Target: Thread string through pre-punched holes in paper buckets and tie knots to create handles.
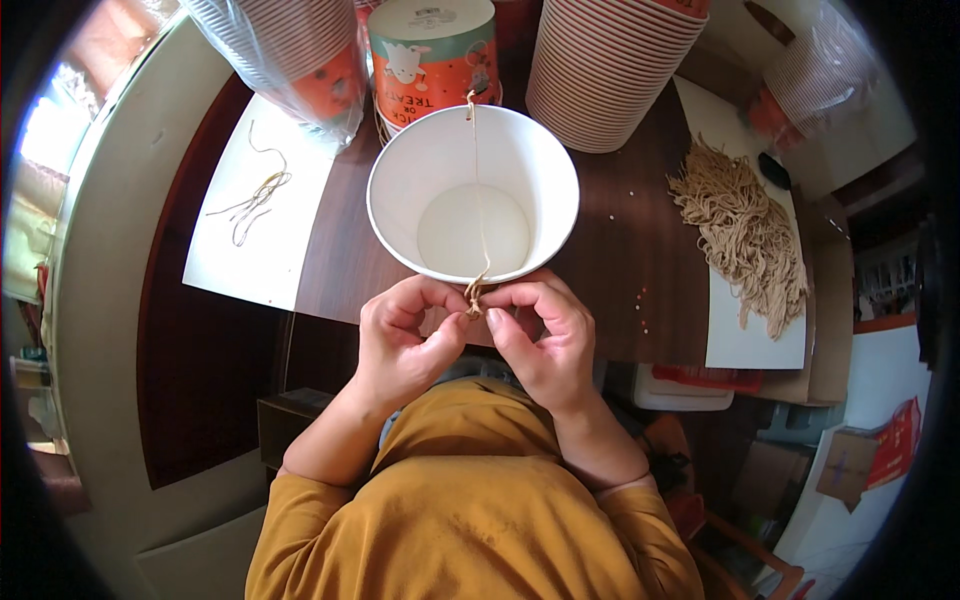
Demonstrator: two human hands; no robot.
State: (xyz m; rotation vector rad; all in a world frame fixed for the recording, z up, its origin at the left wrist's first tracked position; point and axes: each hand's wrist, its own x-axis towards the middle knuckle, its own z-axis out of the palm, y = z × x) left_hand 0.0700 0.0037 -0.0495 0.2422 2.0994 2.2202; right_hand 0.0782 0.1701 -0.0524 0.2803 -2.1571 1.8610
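A white-lined paper bucket (403, 196) is tilted with its mouth toward me at the table's near edge. A beige twine (477, 180) runs across its mouth from a hole in the far rim to the near rim, where it bunches into a knot (474, 298). My left hand (412, 328) pinches the twine at this knot from the left, thumb and forefinger together. On the other side, my right hand (546, 336) pinches the twine too, its fingers against the near rim. The fingers partly hide the twine's ends.
Behind the bucket stand an upturned orange-and-green printed bucket (432, 70) and tall nested stacks of buckets (610, 75), one wrapped in clear plastic (300, 70). Loose twine strands (262, 195) lie on white board at left. A large heap of cut twine (745, 225) lies at right.
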